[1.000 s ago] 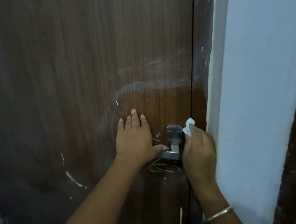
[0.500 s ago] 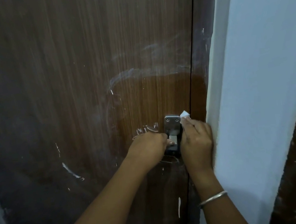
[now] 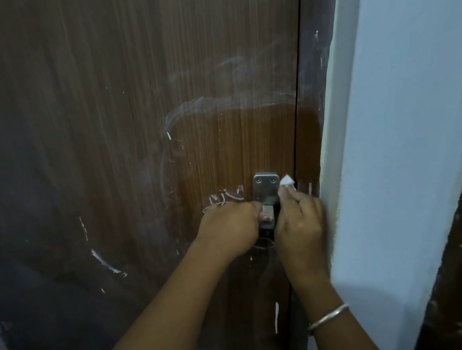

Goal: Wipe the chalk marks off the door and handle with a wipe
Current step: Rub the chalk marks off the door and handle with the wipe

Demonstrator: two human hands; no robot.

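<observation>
The brown wooden door (image 3: 137, 105) fills the view, with smeared white chalk marks (image 3: 216, 102) above a darker wiped patch and fresh scribbles (image 3: 226, 196) just left of the metal handle plate (image 3: 266, 186). My left hand (image 3: 230, 229) is closed around the handle lever, which it mostly hides. My right hand (image 3: 300, 224) presses a white wipe (image 3: 287, 181) against the right edge of the plate, near the door's edge. Only a corner of the wipe shows above my fingers.
More chalk streaks (image 3: 105, 262) lie low on the left of the door and one (image 3: 276, 317) below the handle. The dark door frame (image 3: 311, 81) and a pale blue wall (image 3: 407, 127) stand close on the right. A metal bangle (image 3: 327, 317) circles my right wrist.
My left hand dropped from lying flat on the door to gripping the handle lever, uncovering scribbles above it. My right hand with the wipe stays beside the plate.
</observation>
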